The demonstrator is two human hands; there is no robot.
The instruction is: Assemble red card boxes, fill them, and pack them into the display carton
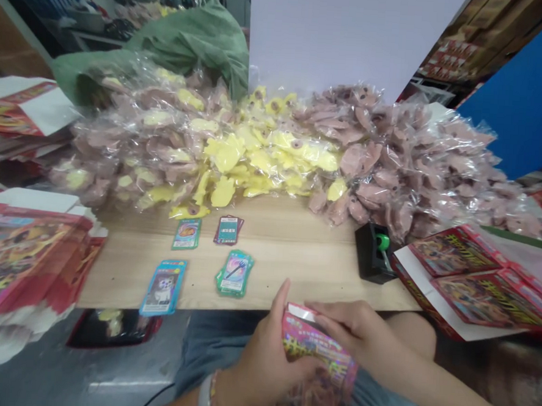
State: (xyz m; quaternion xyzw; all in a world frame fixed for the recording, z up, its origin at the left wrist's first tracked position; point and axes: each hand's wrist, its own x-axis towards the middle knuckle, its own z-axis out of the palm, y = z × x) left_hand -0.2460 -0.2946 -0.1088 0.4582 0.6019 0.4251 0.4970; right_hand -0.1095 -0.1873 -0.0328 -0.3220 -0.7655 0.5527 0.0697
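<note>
Above my lap, at the table's front edge, a printed red and pink card box (318, 377) is held between both hands. My left hand (277, 362) grips its left side, the thumb across the front. With its fingers at the top edge, my right hand (355, 330) closes on the box's upper right, by the white flap (301, 313). On the table lie small card stacks: a blue one (163, 287), a green-edged one with a fork picture (235, 273), another green one (186, 233) and a dark red and teal one (228, 230).
Heaped along the table's back are plastic-wrapped pink pieces (393, 155) and yellow pieces (265, 150). Flattened printed boxes (24, 255) are stacked at left. Filled red boxes (465, 258) stand at right, beside a black tape dispenser (372, 255). A green sack (193, 39) is behind.
</note>
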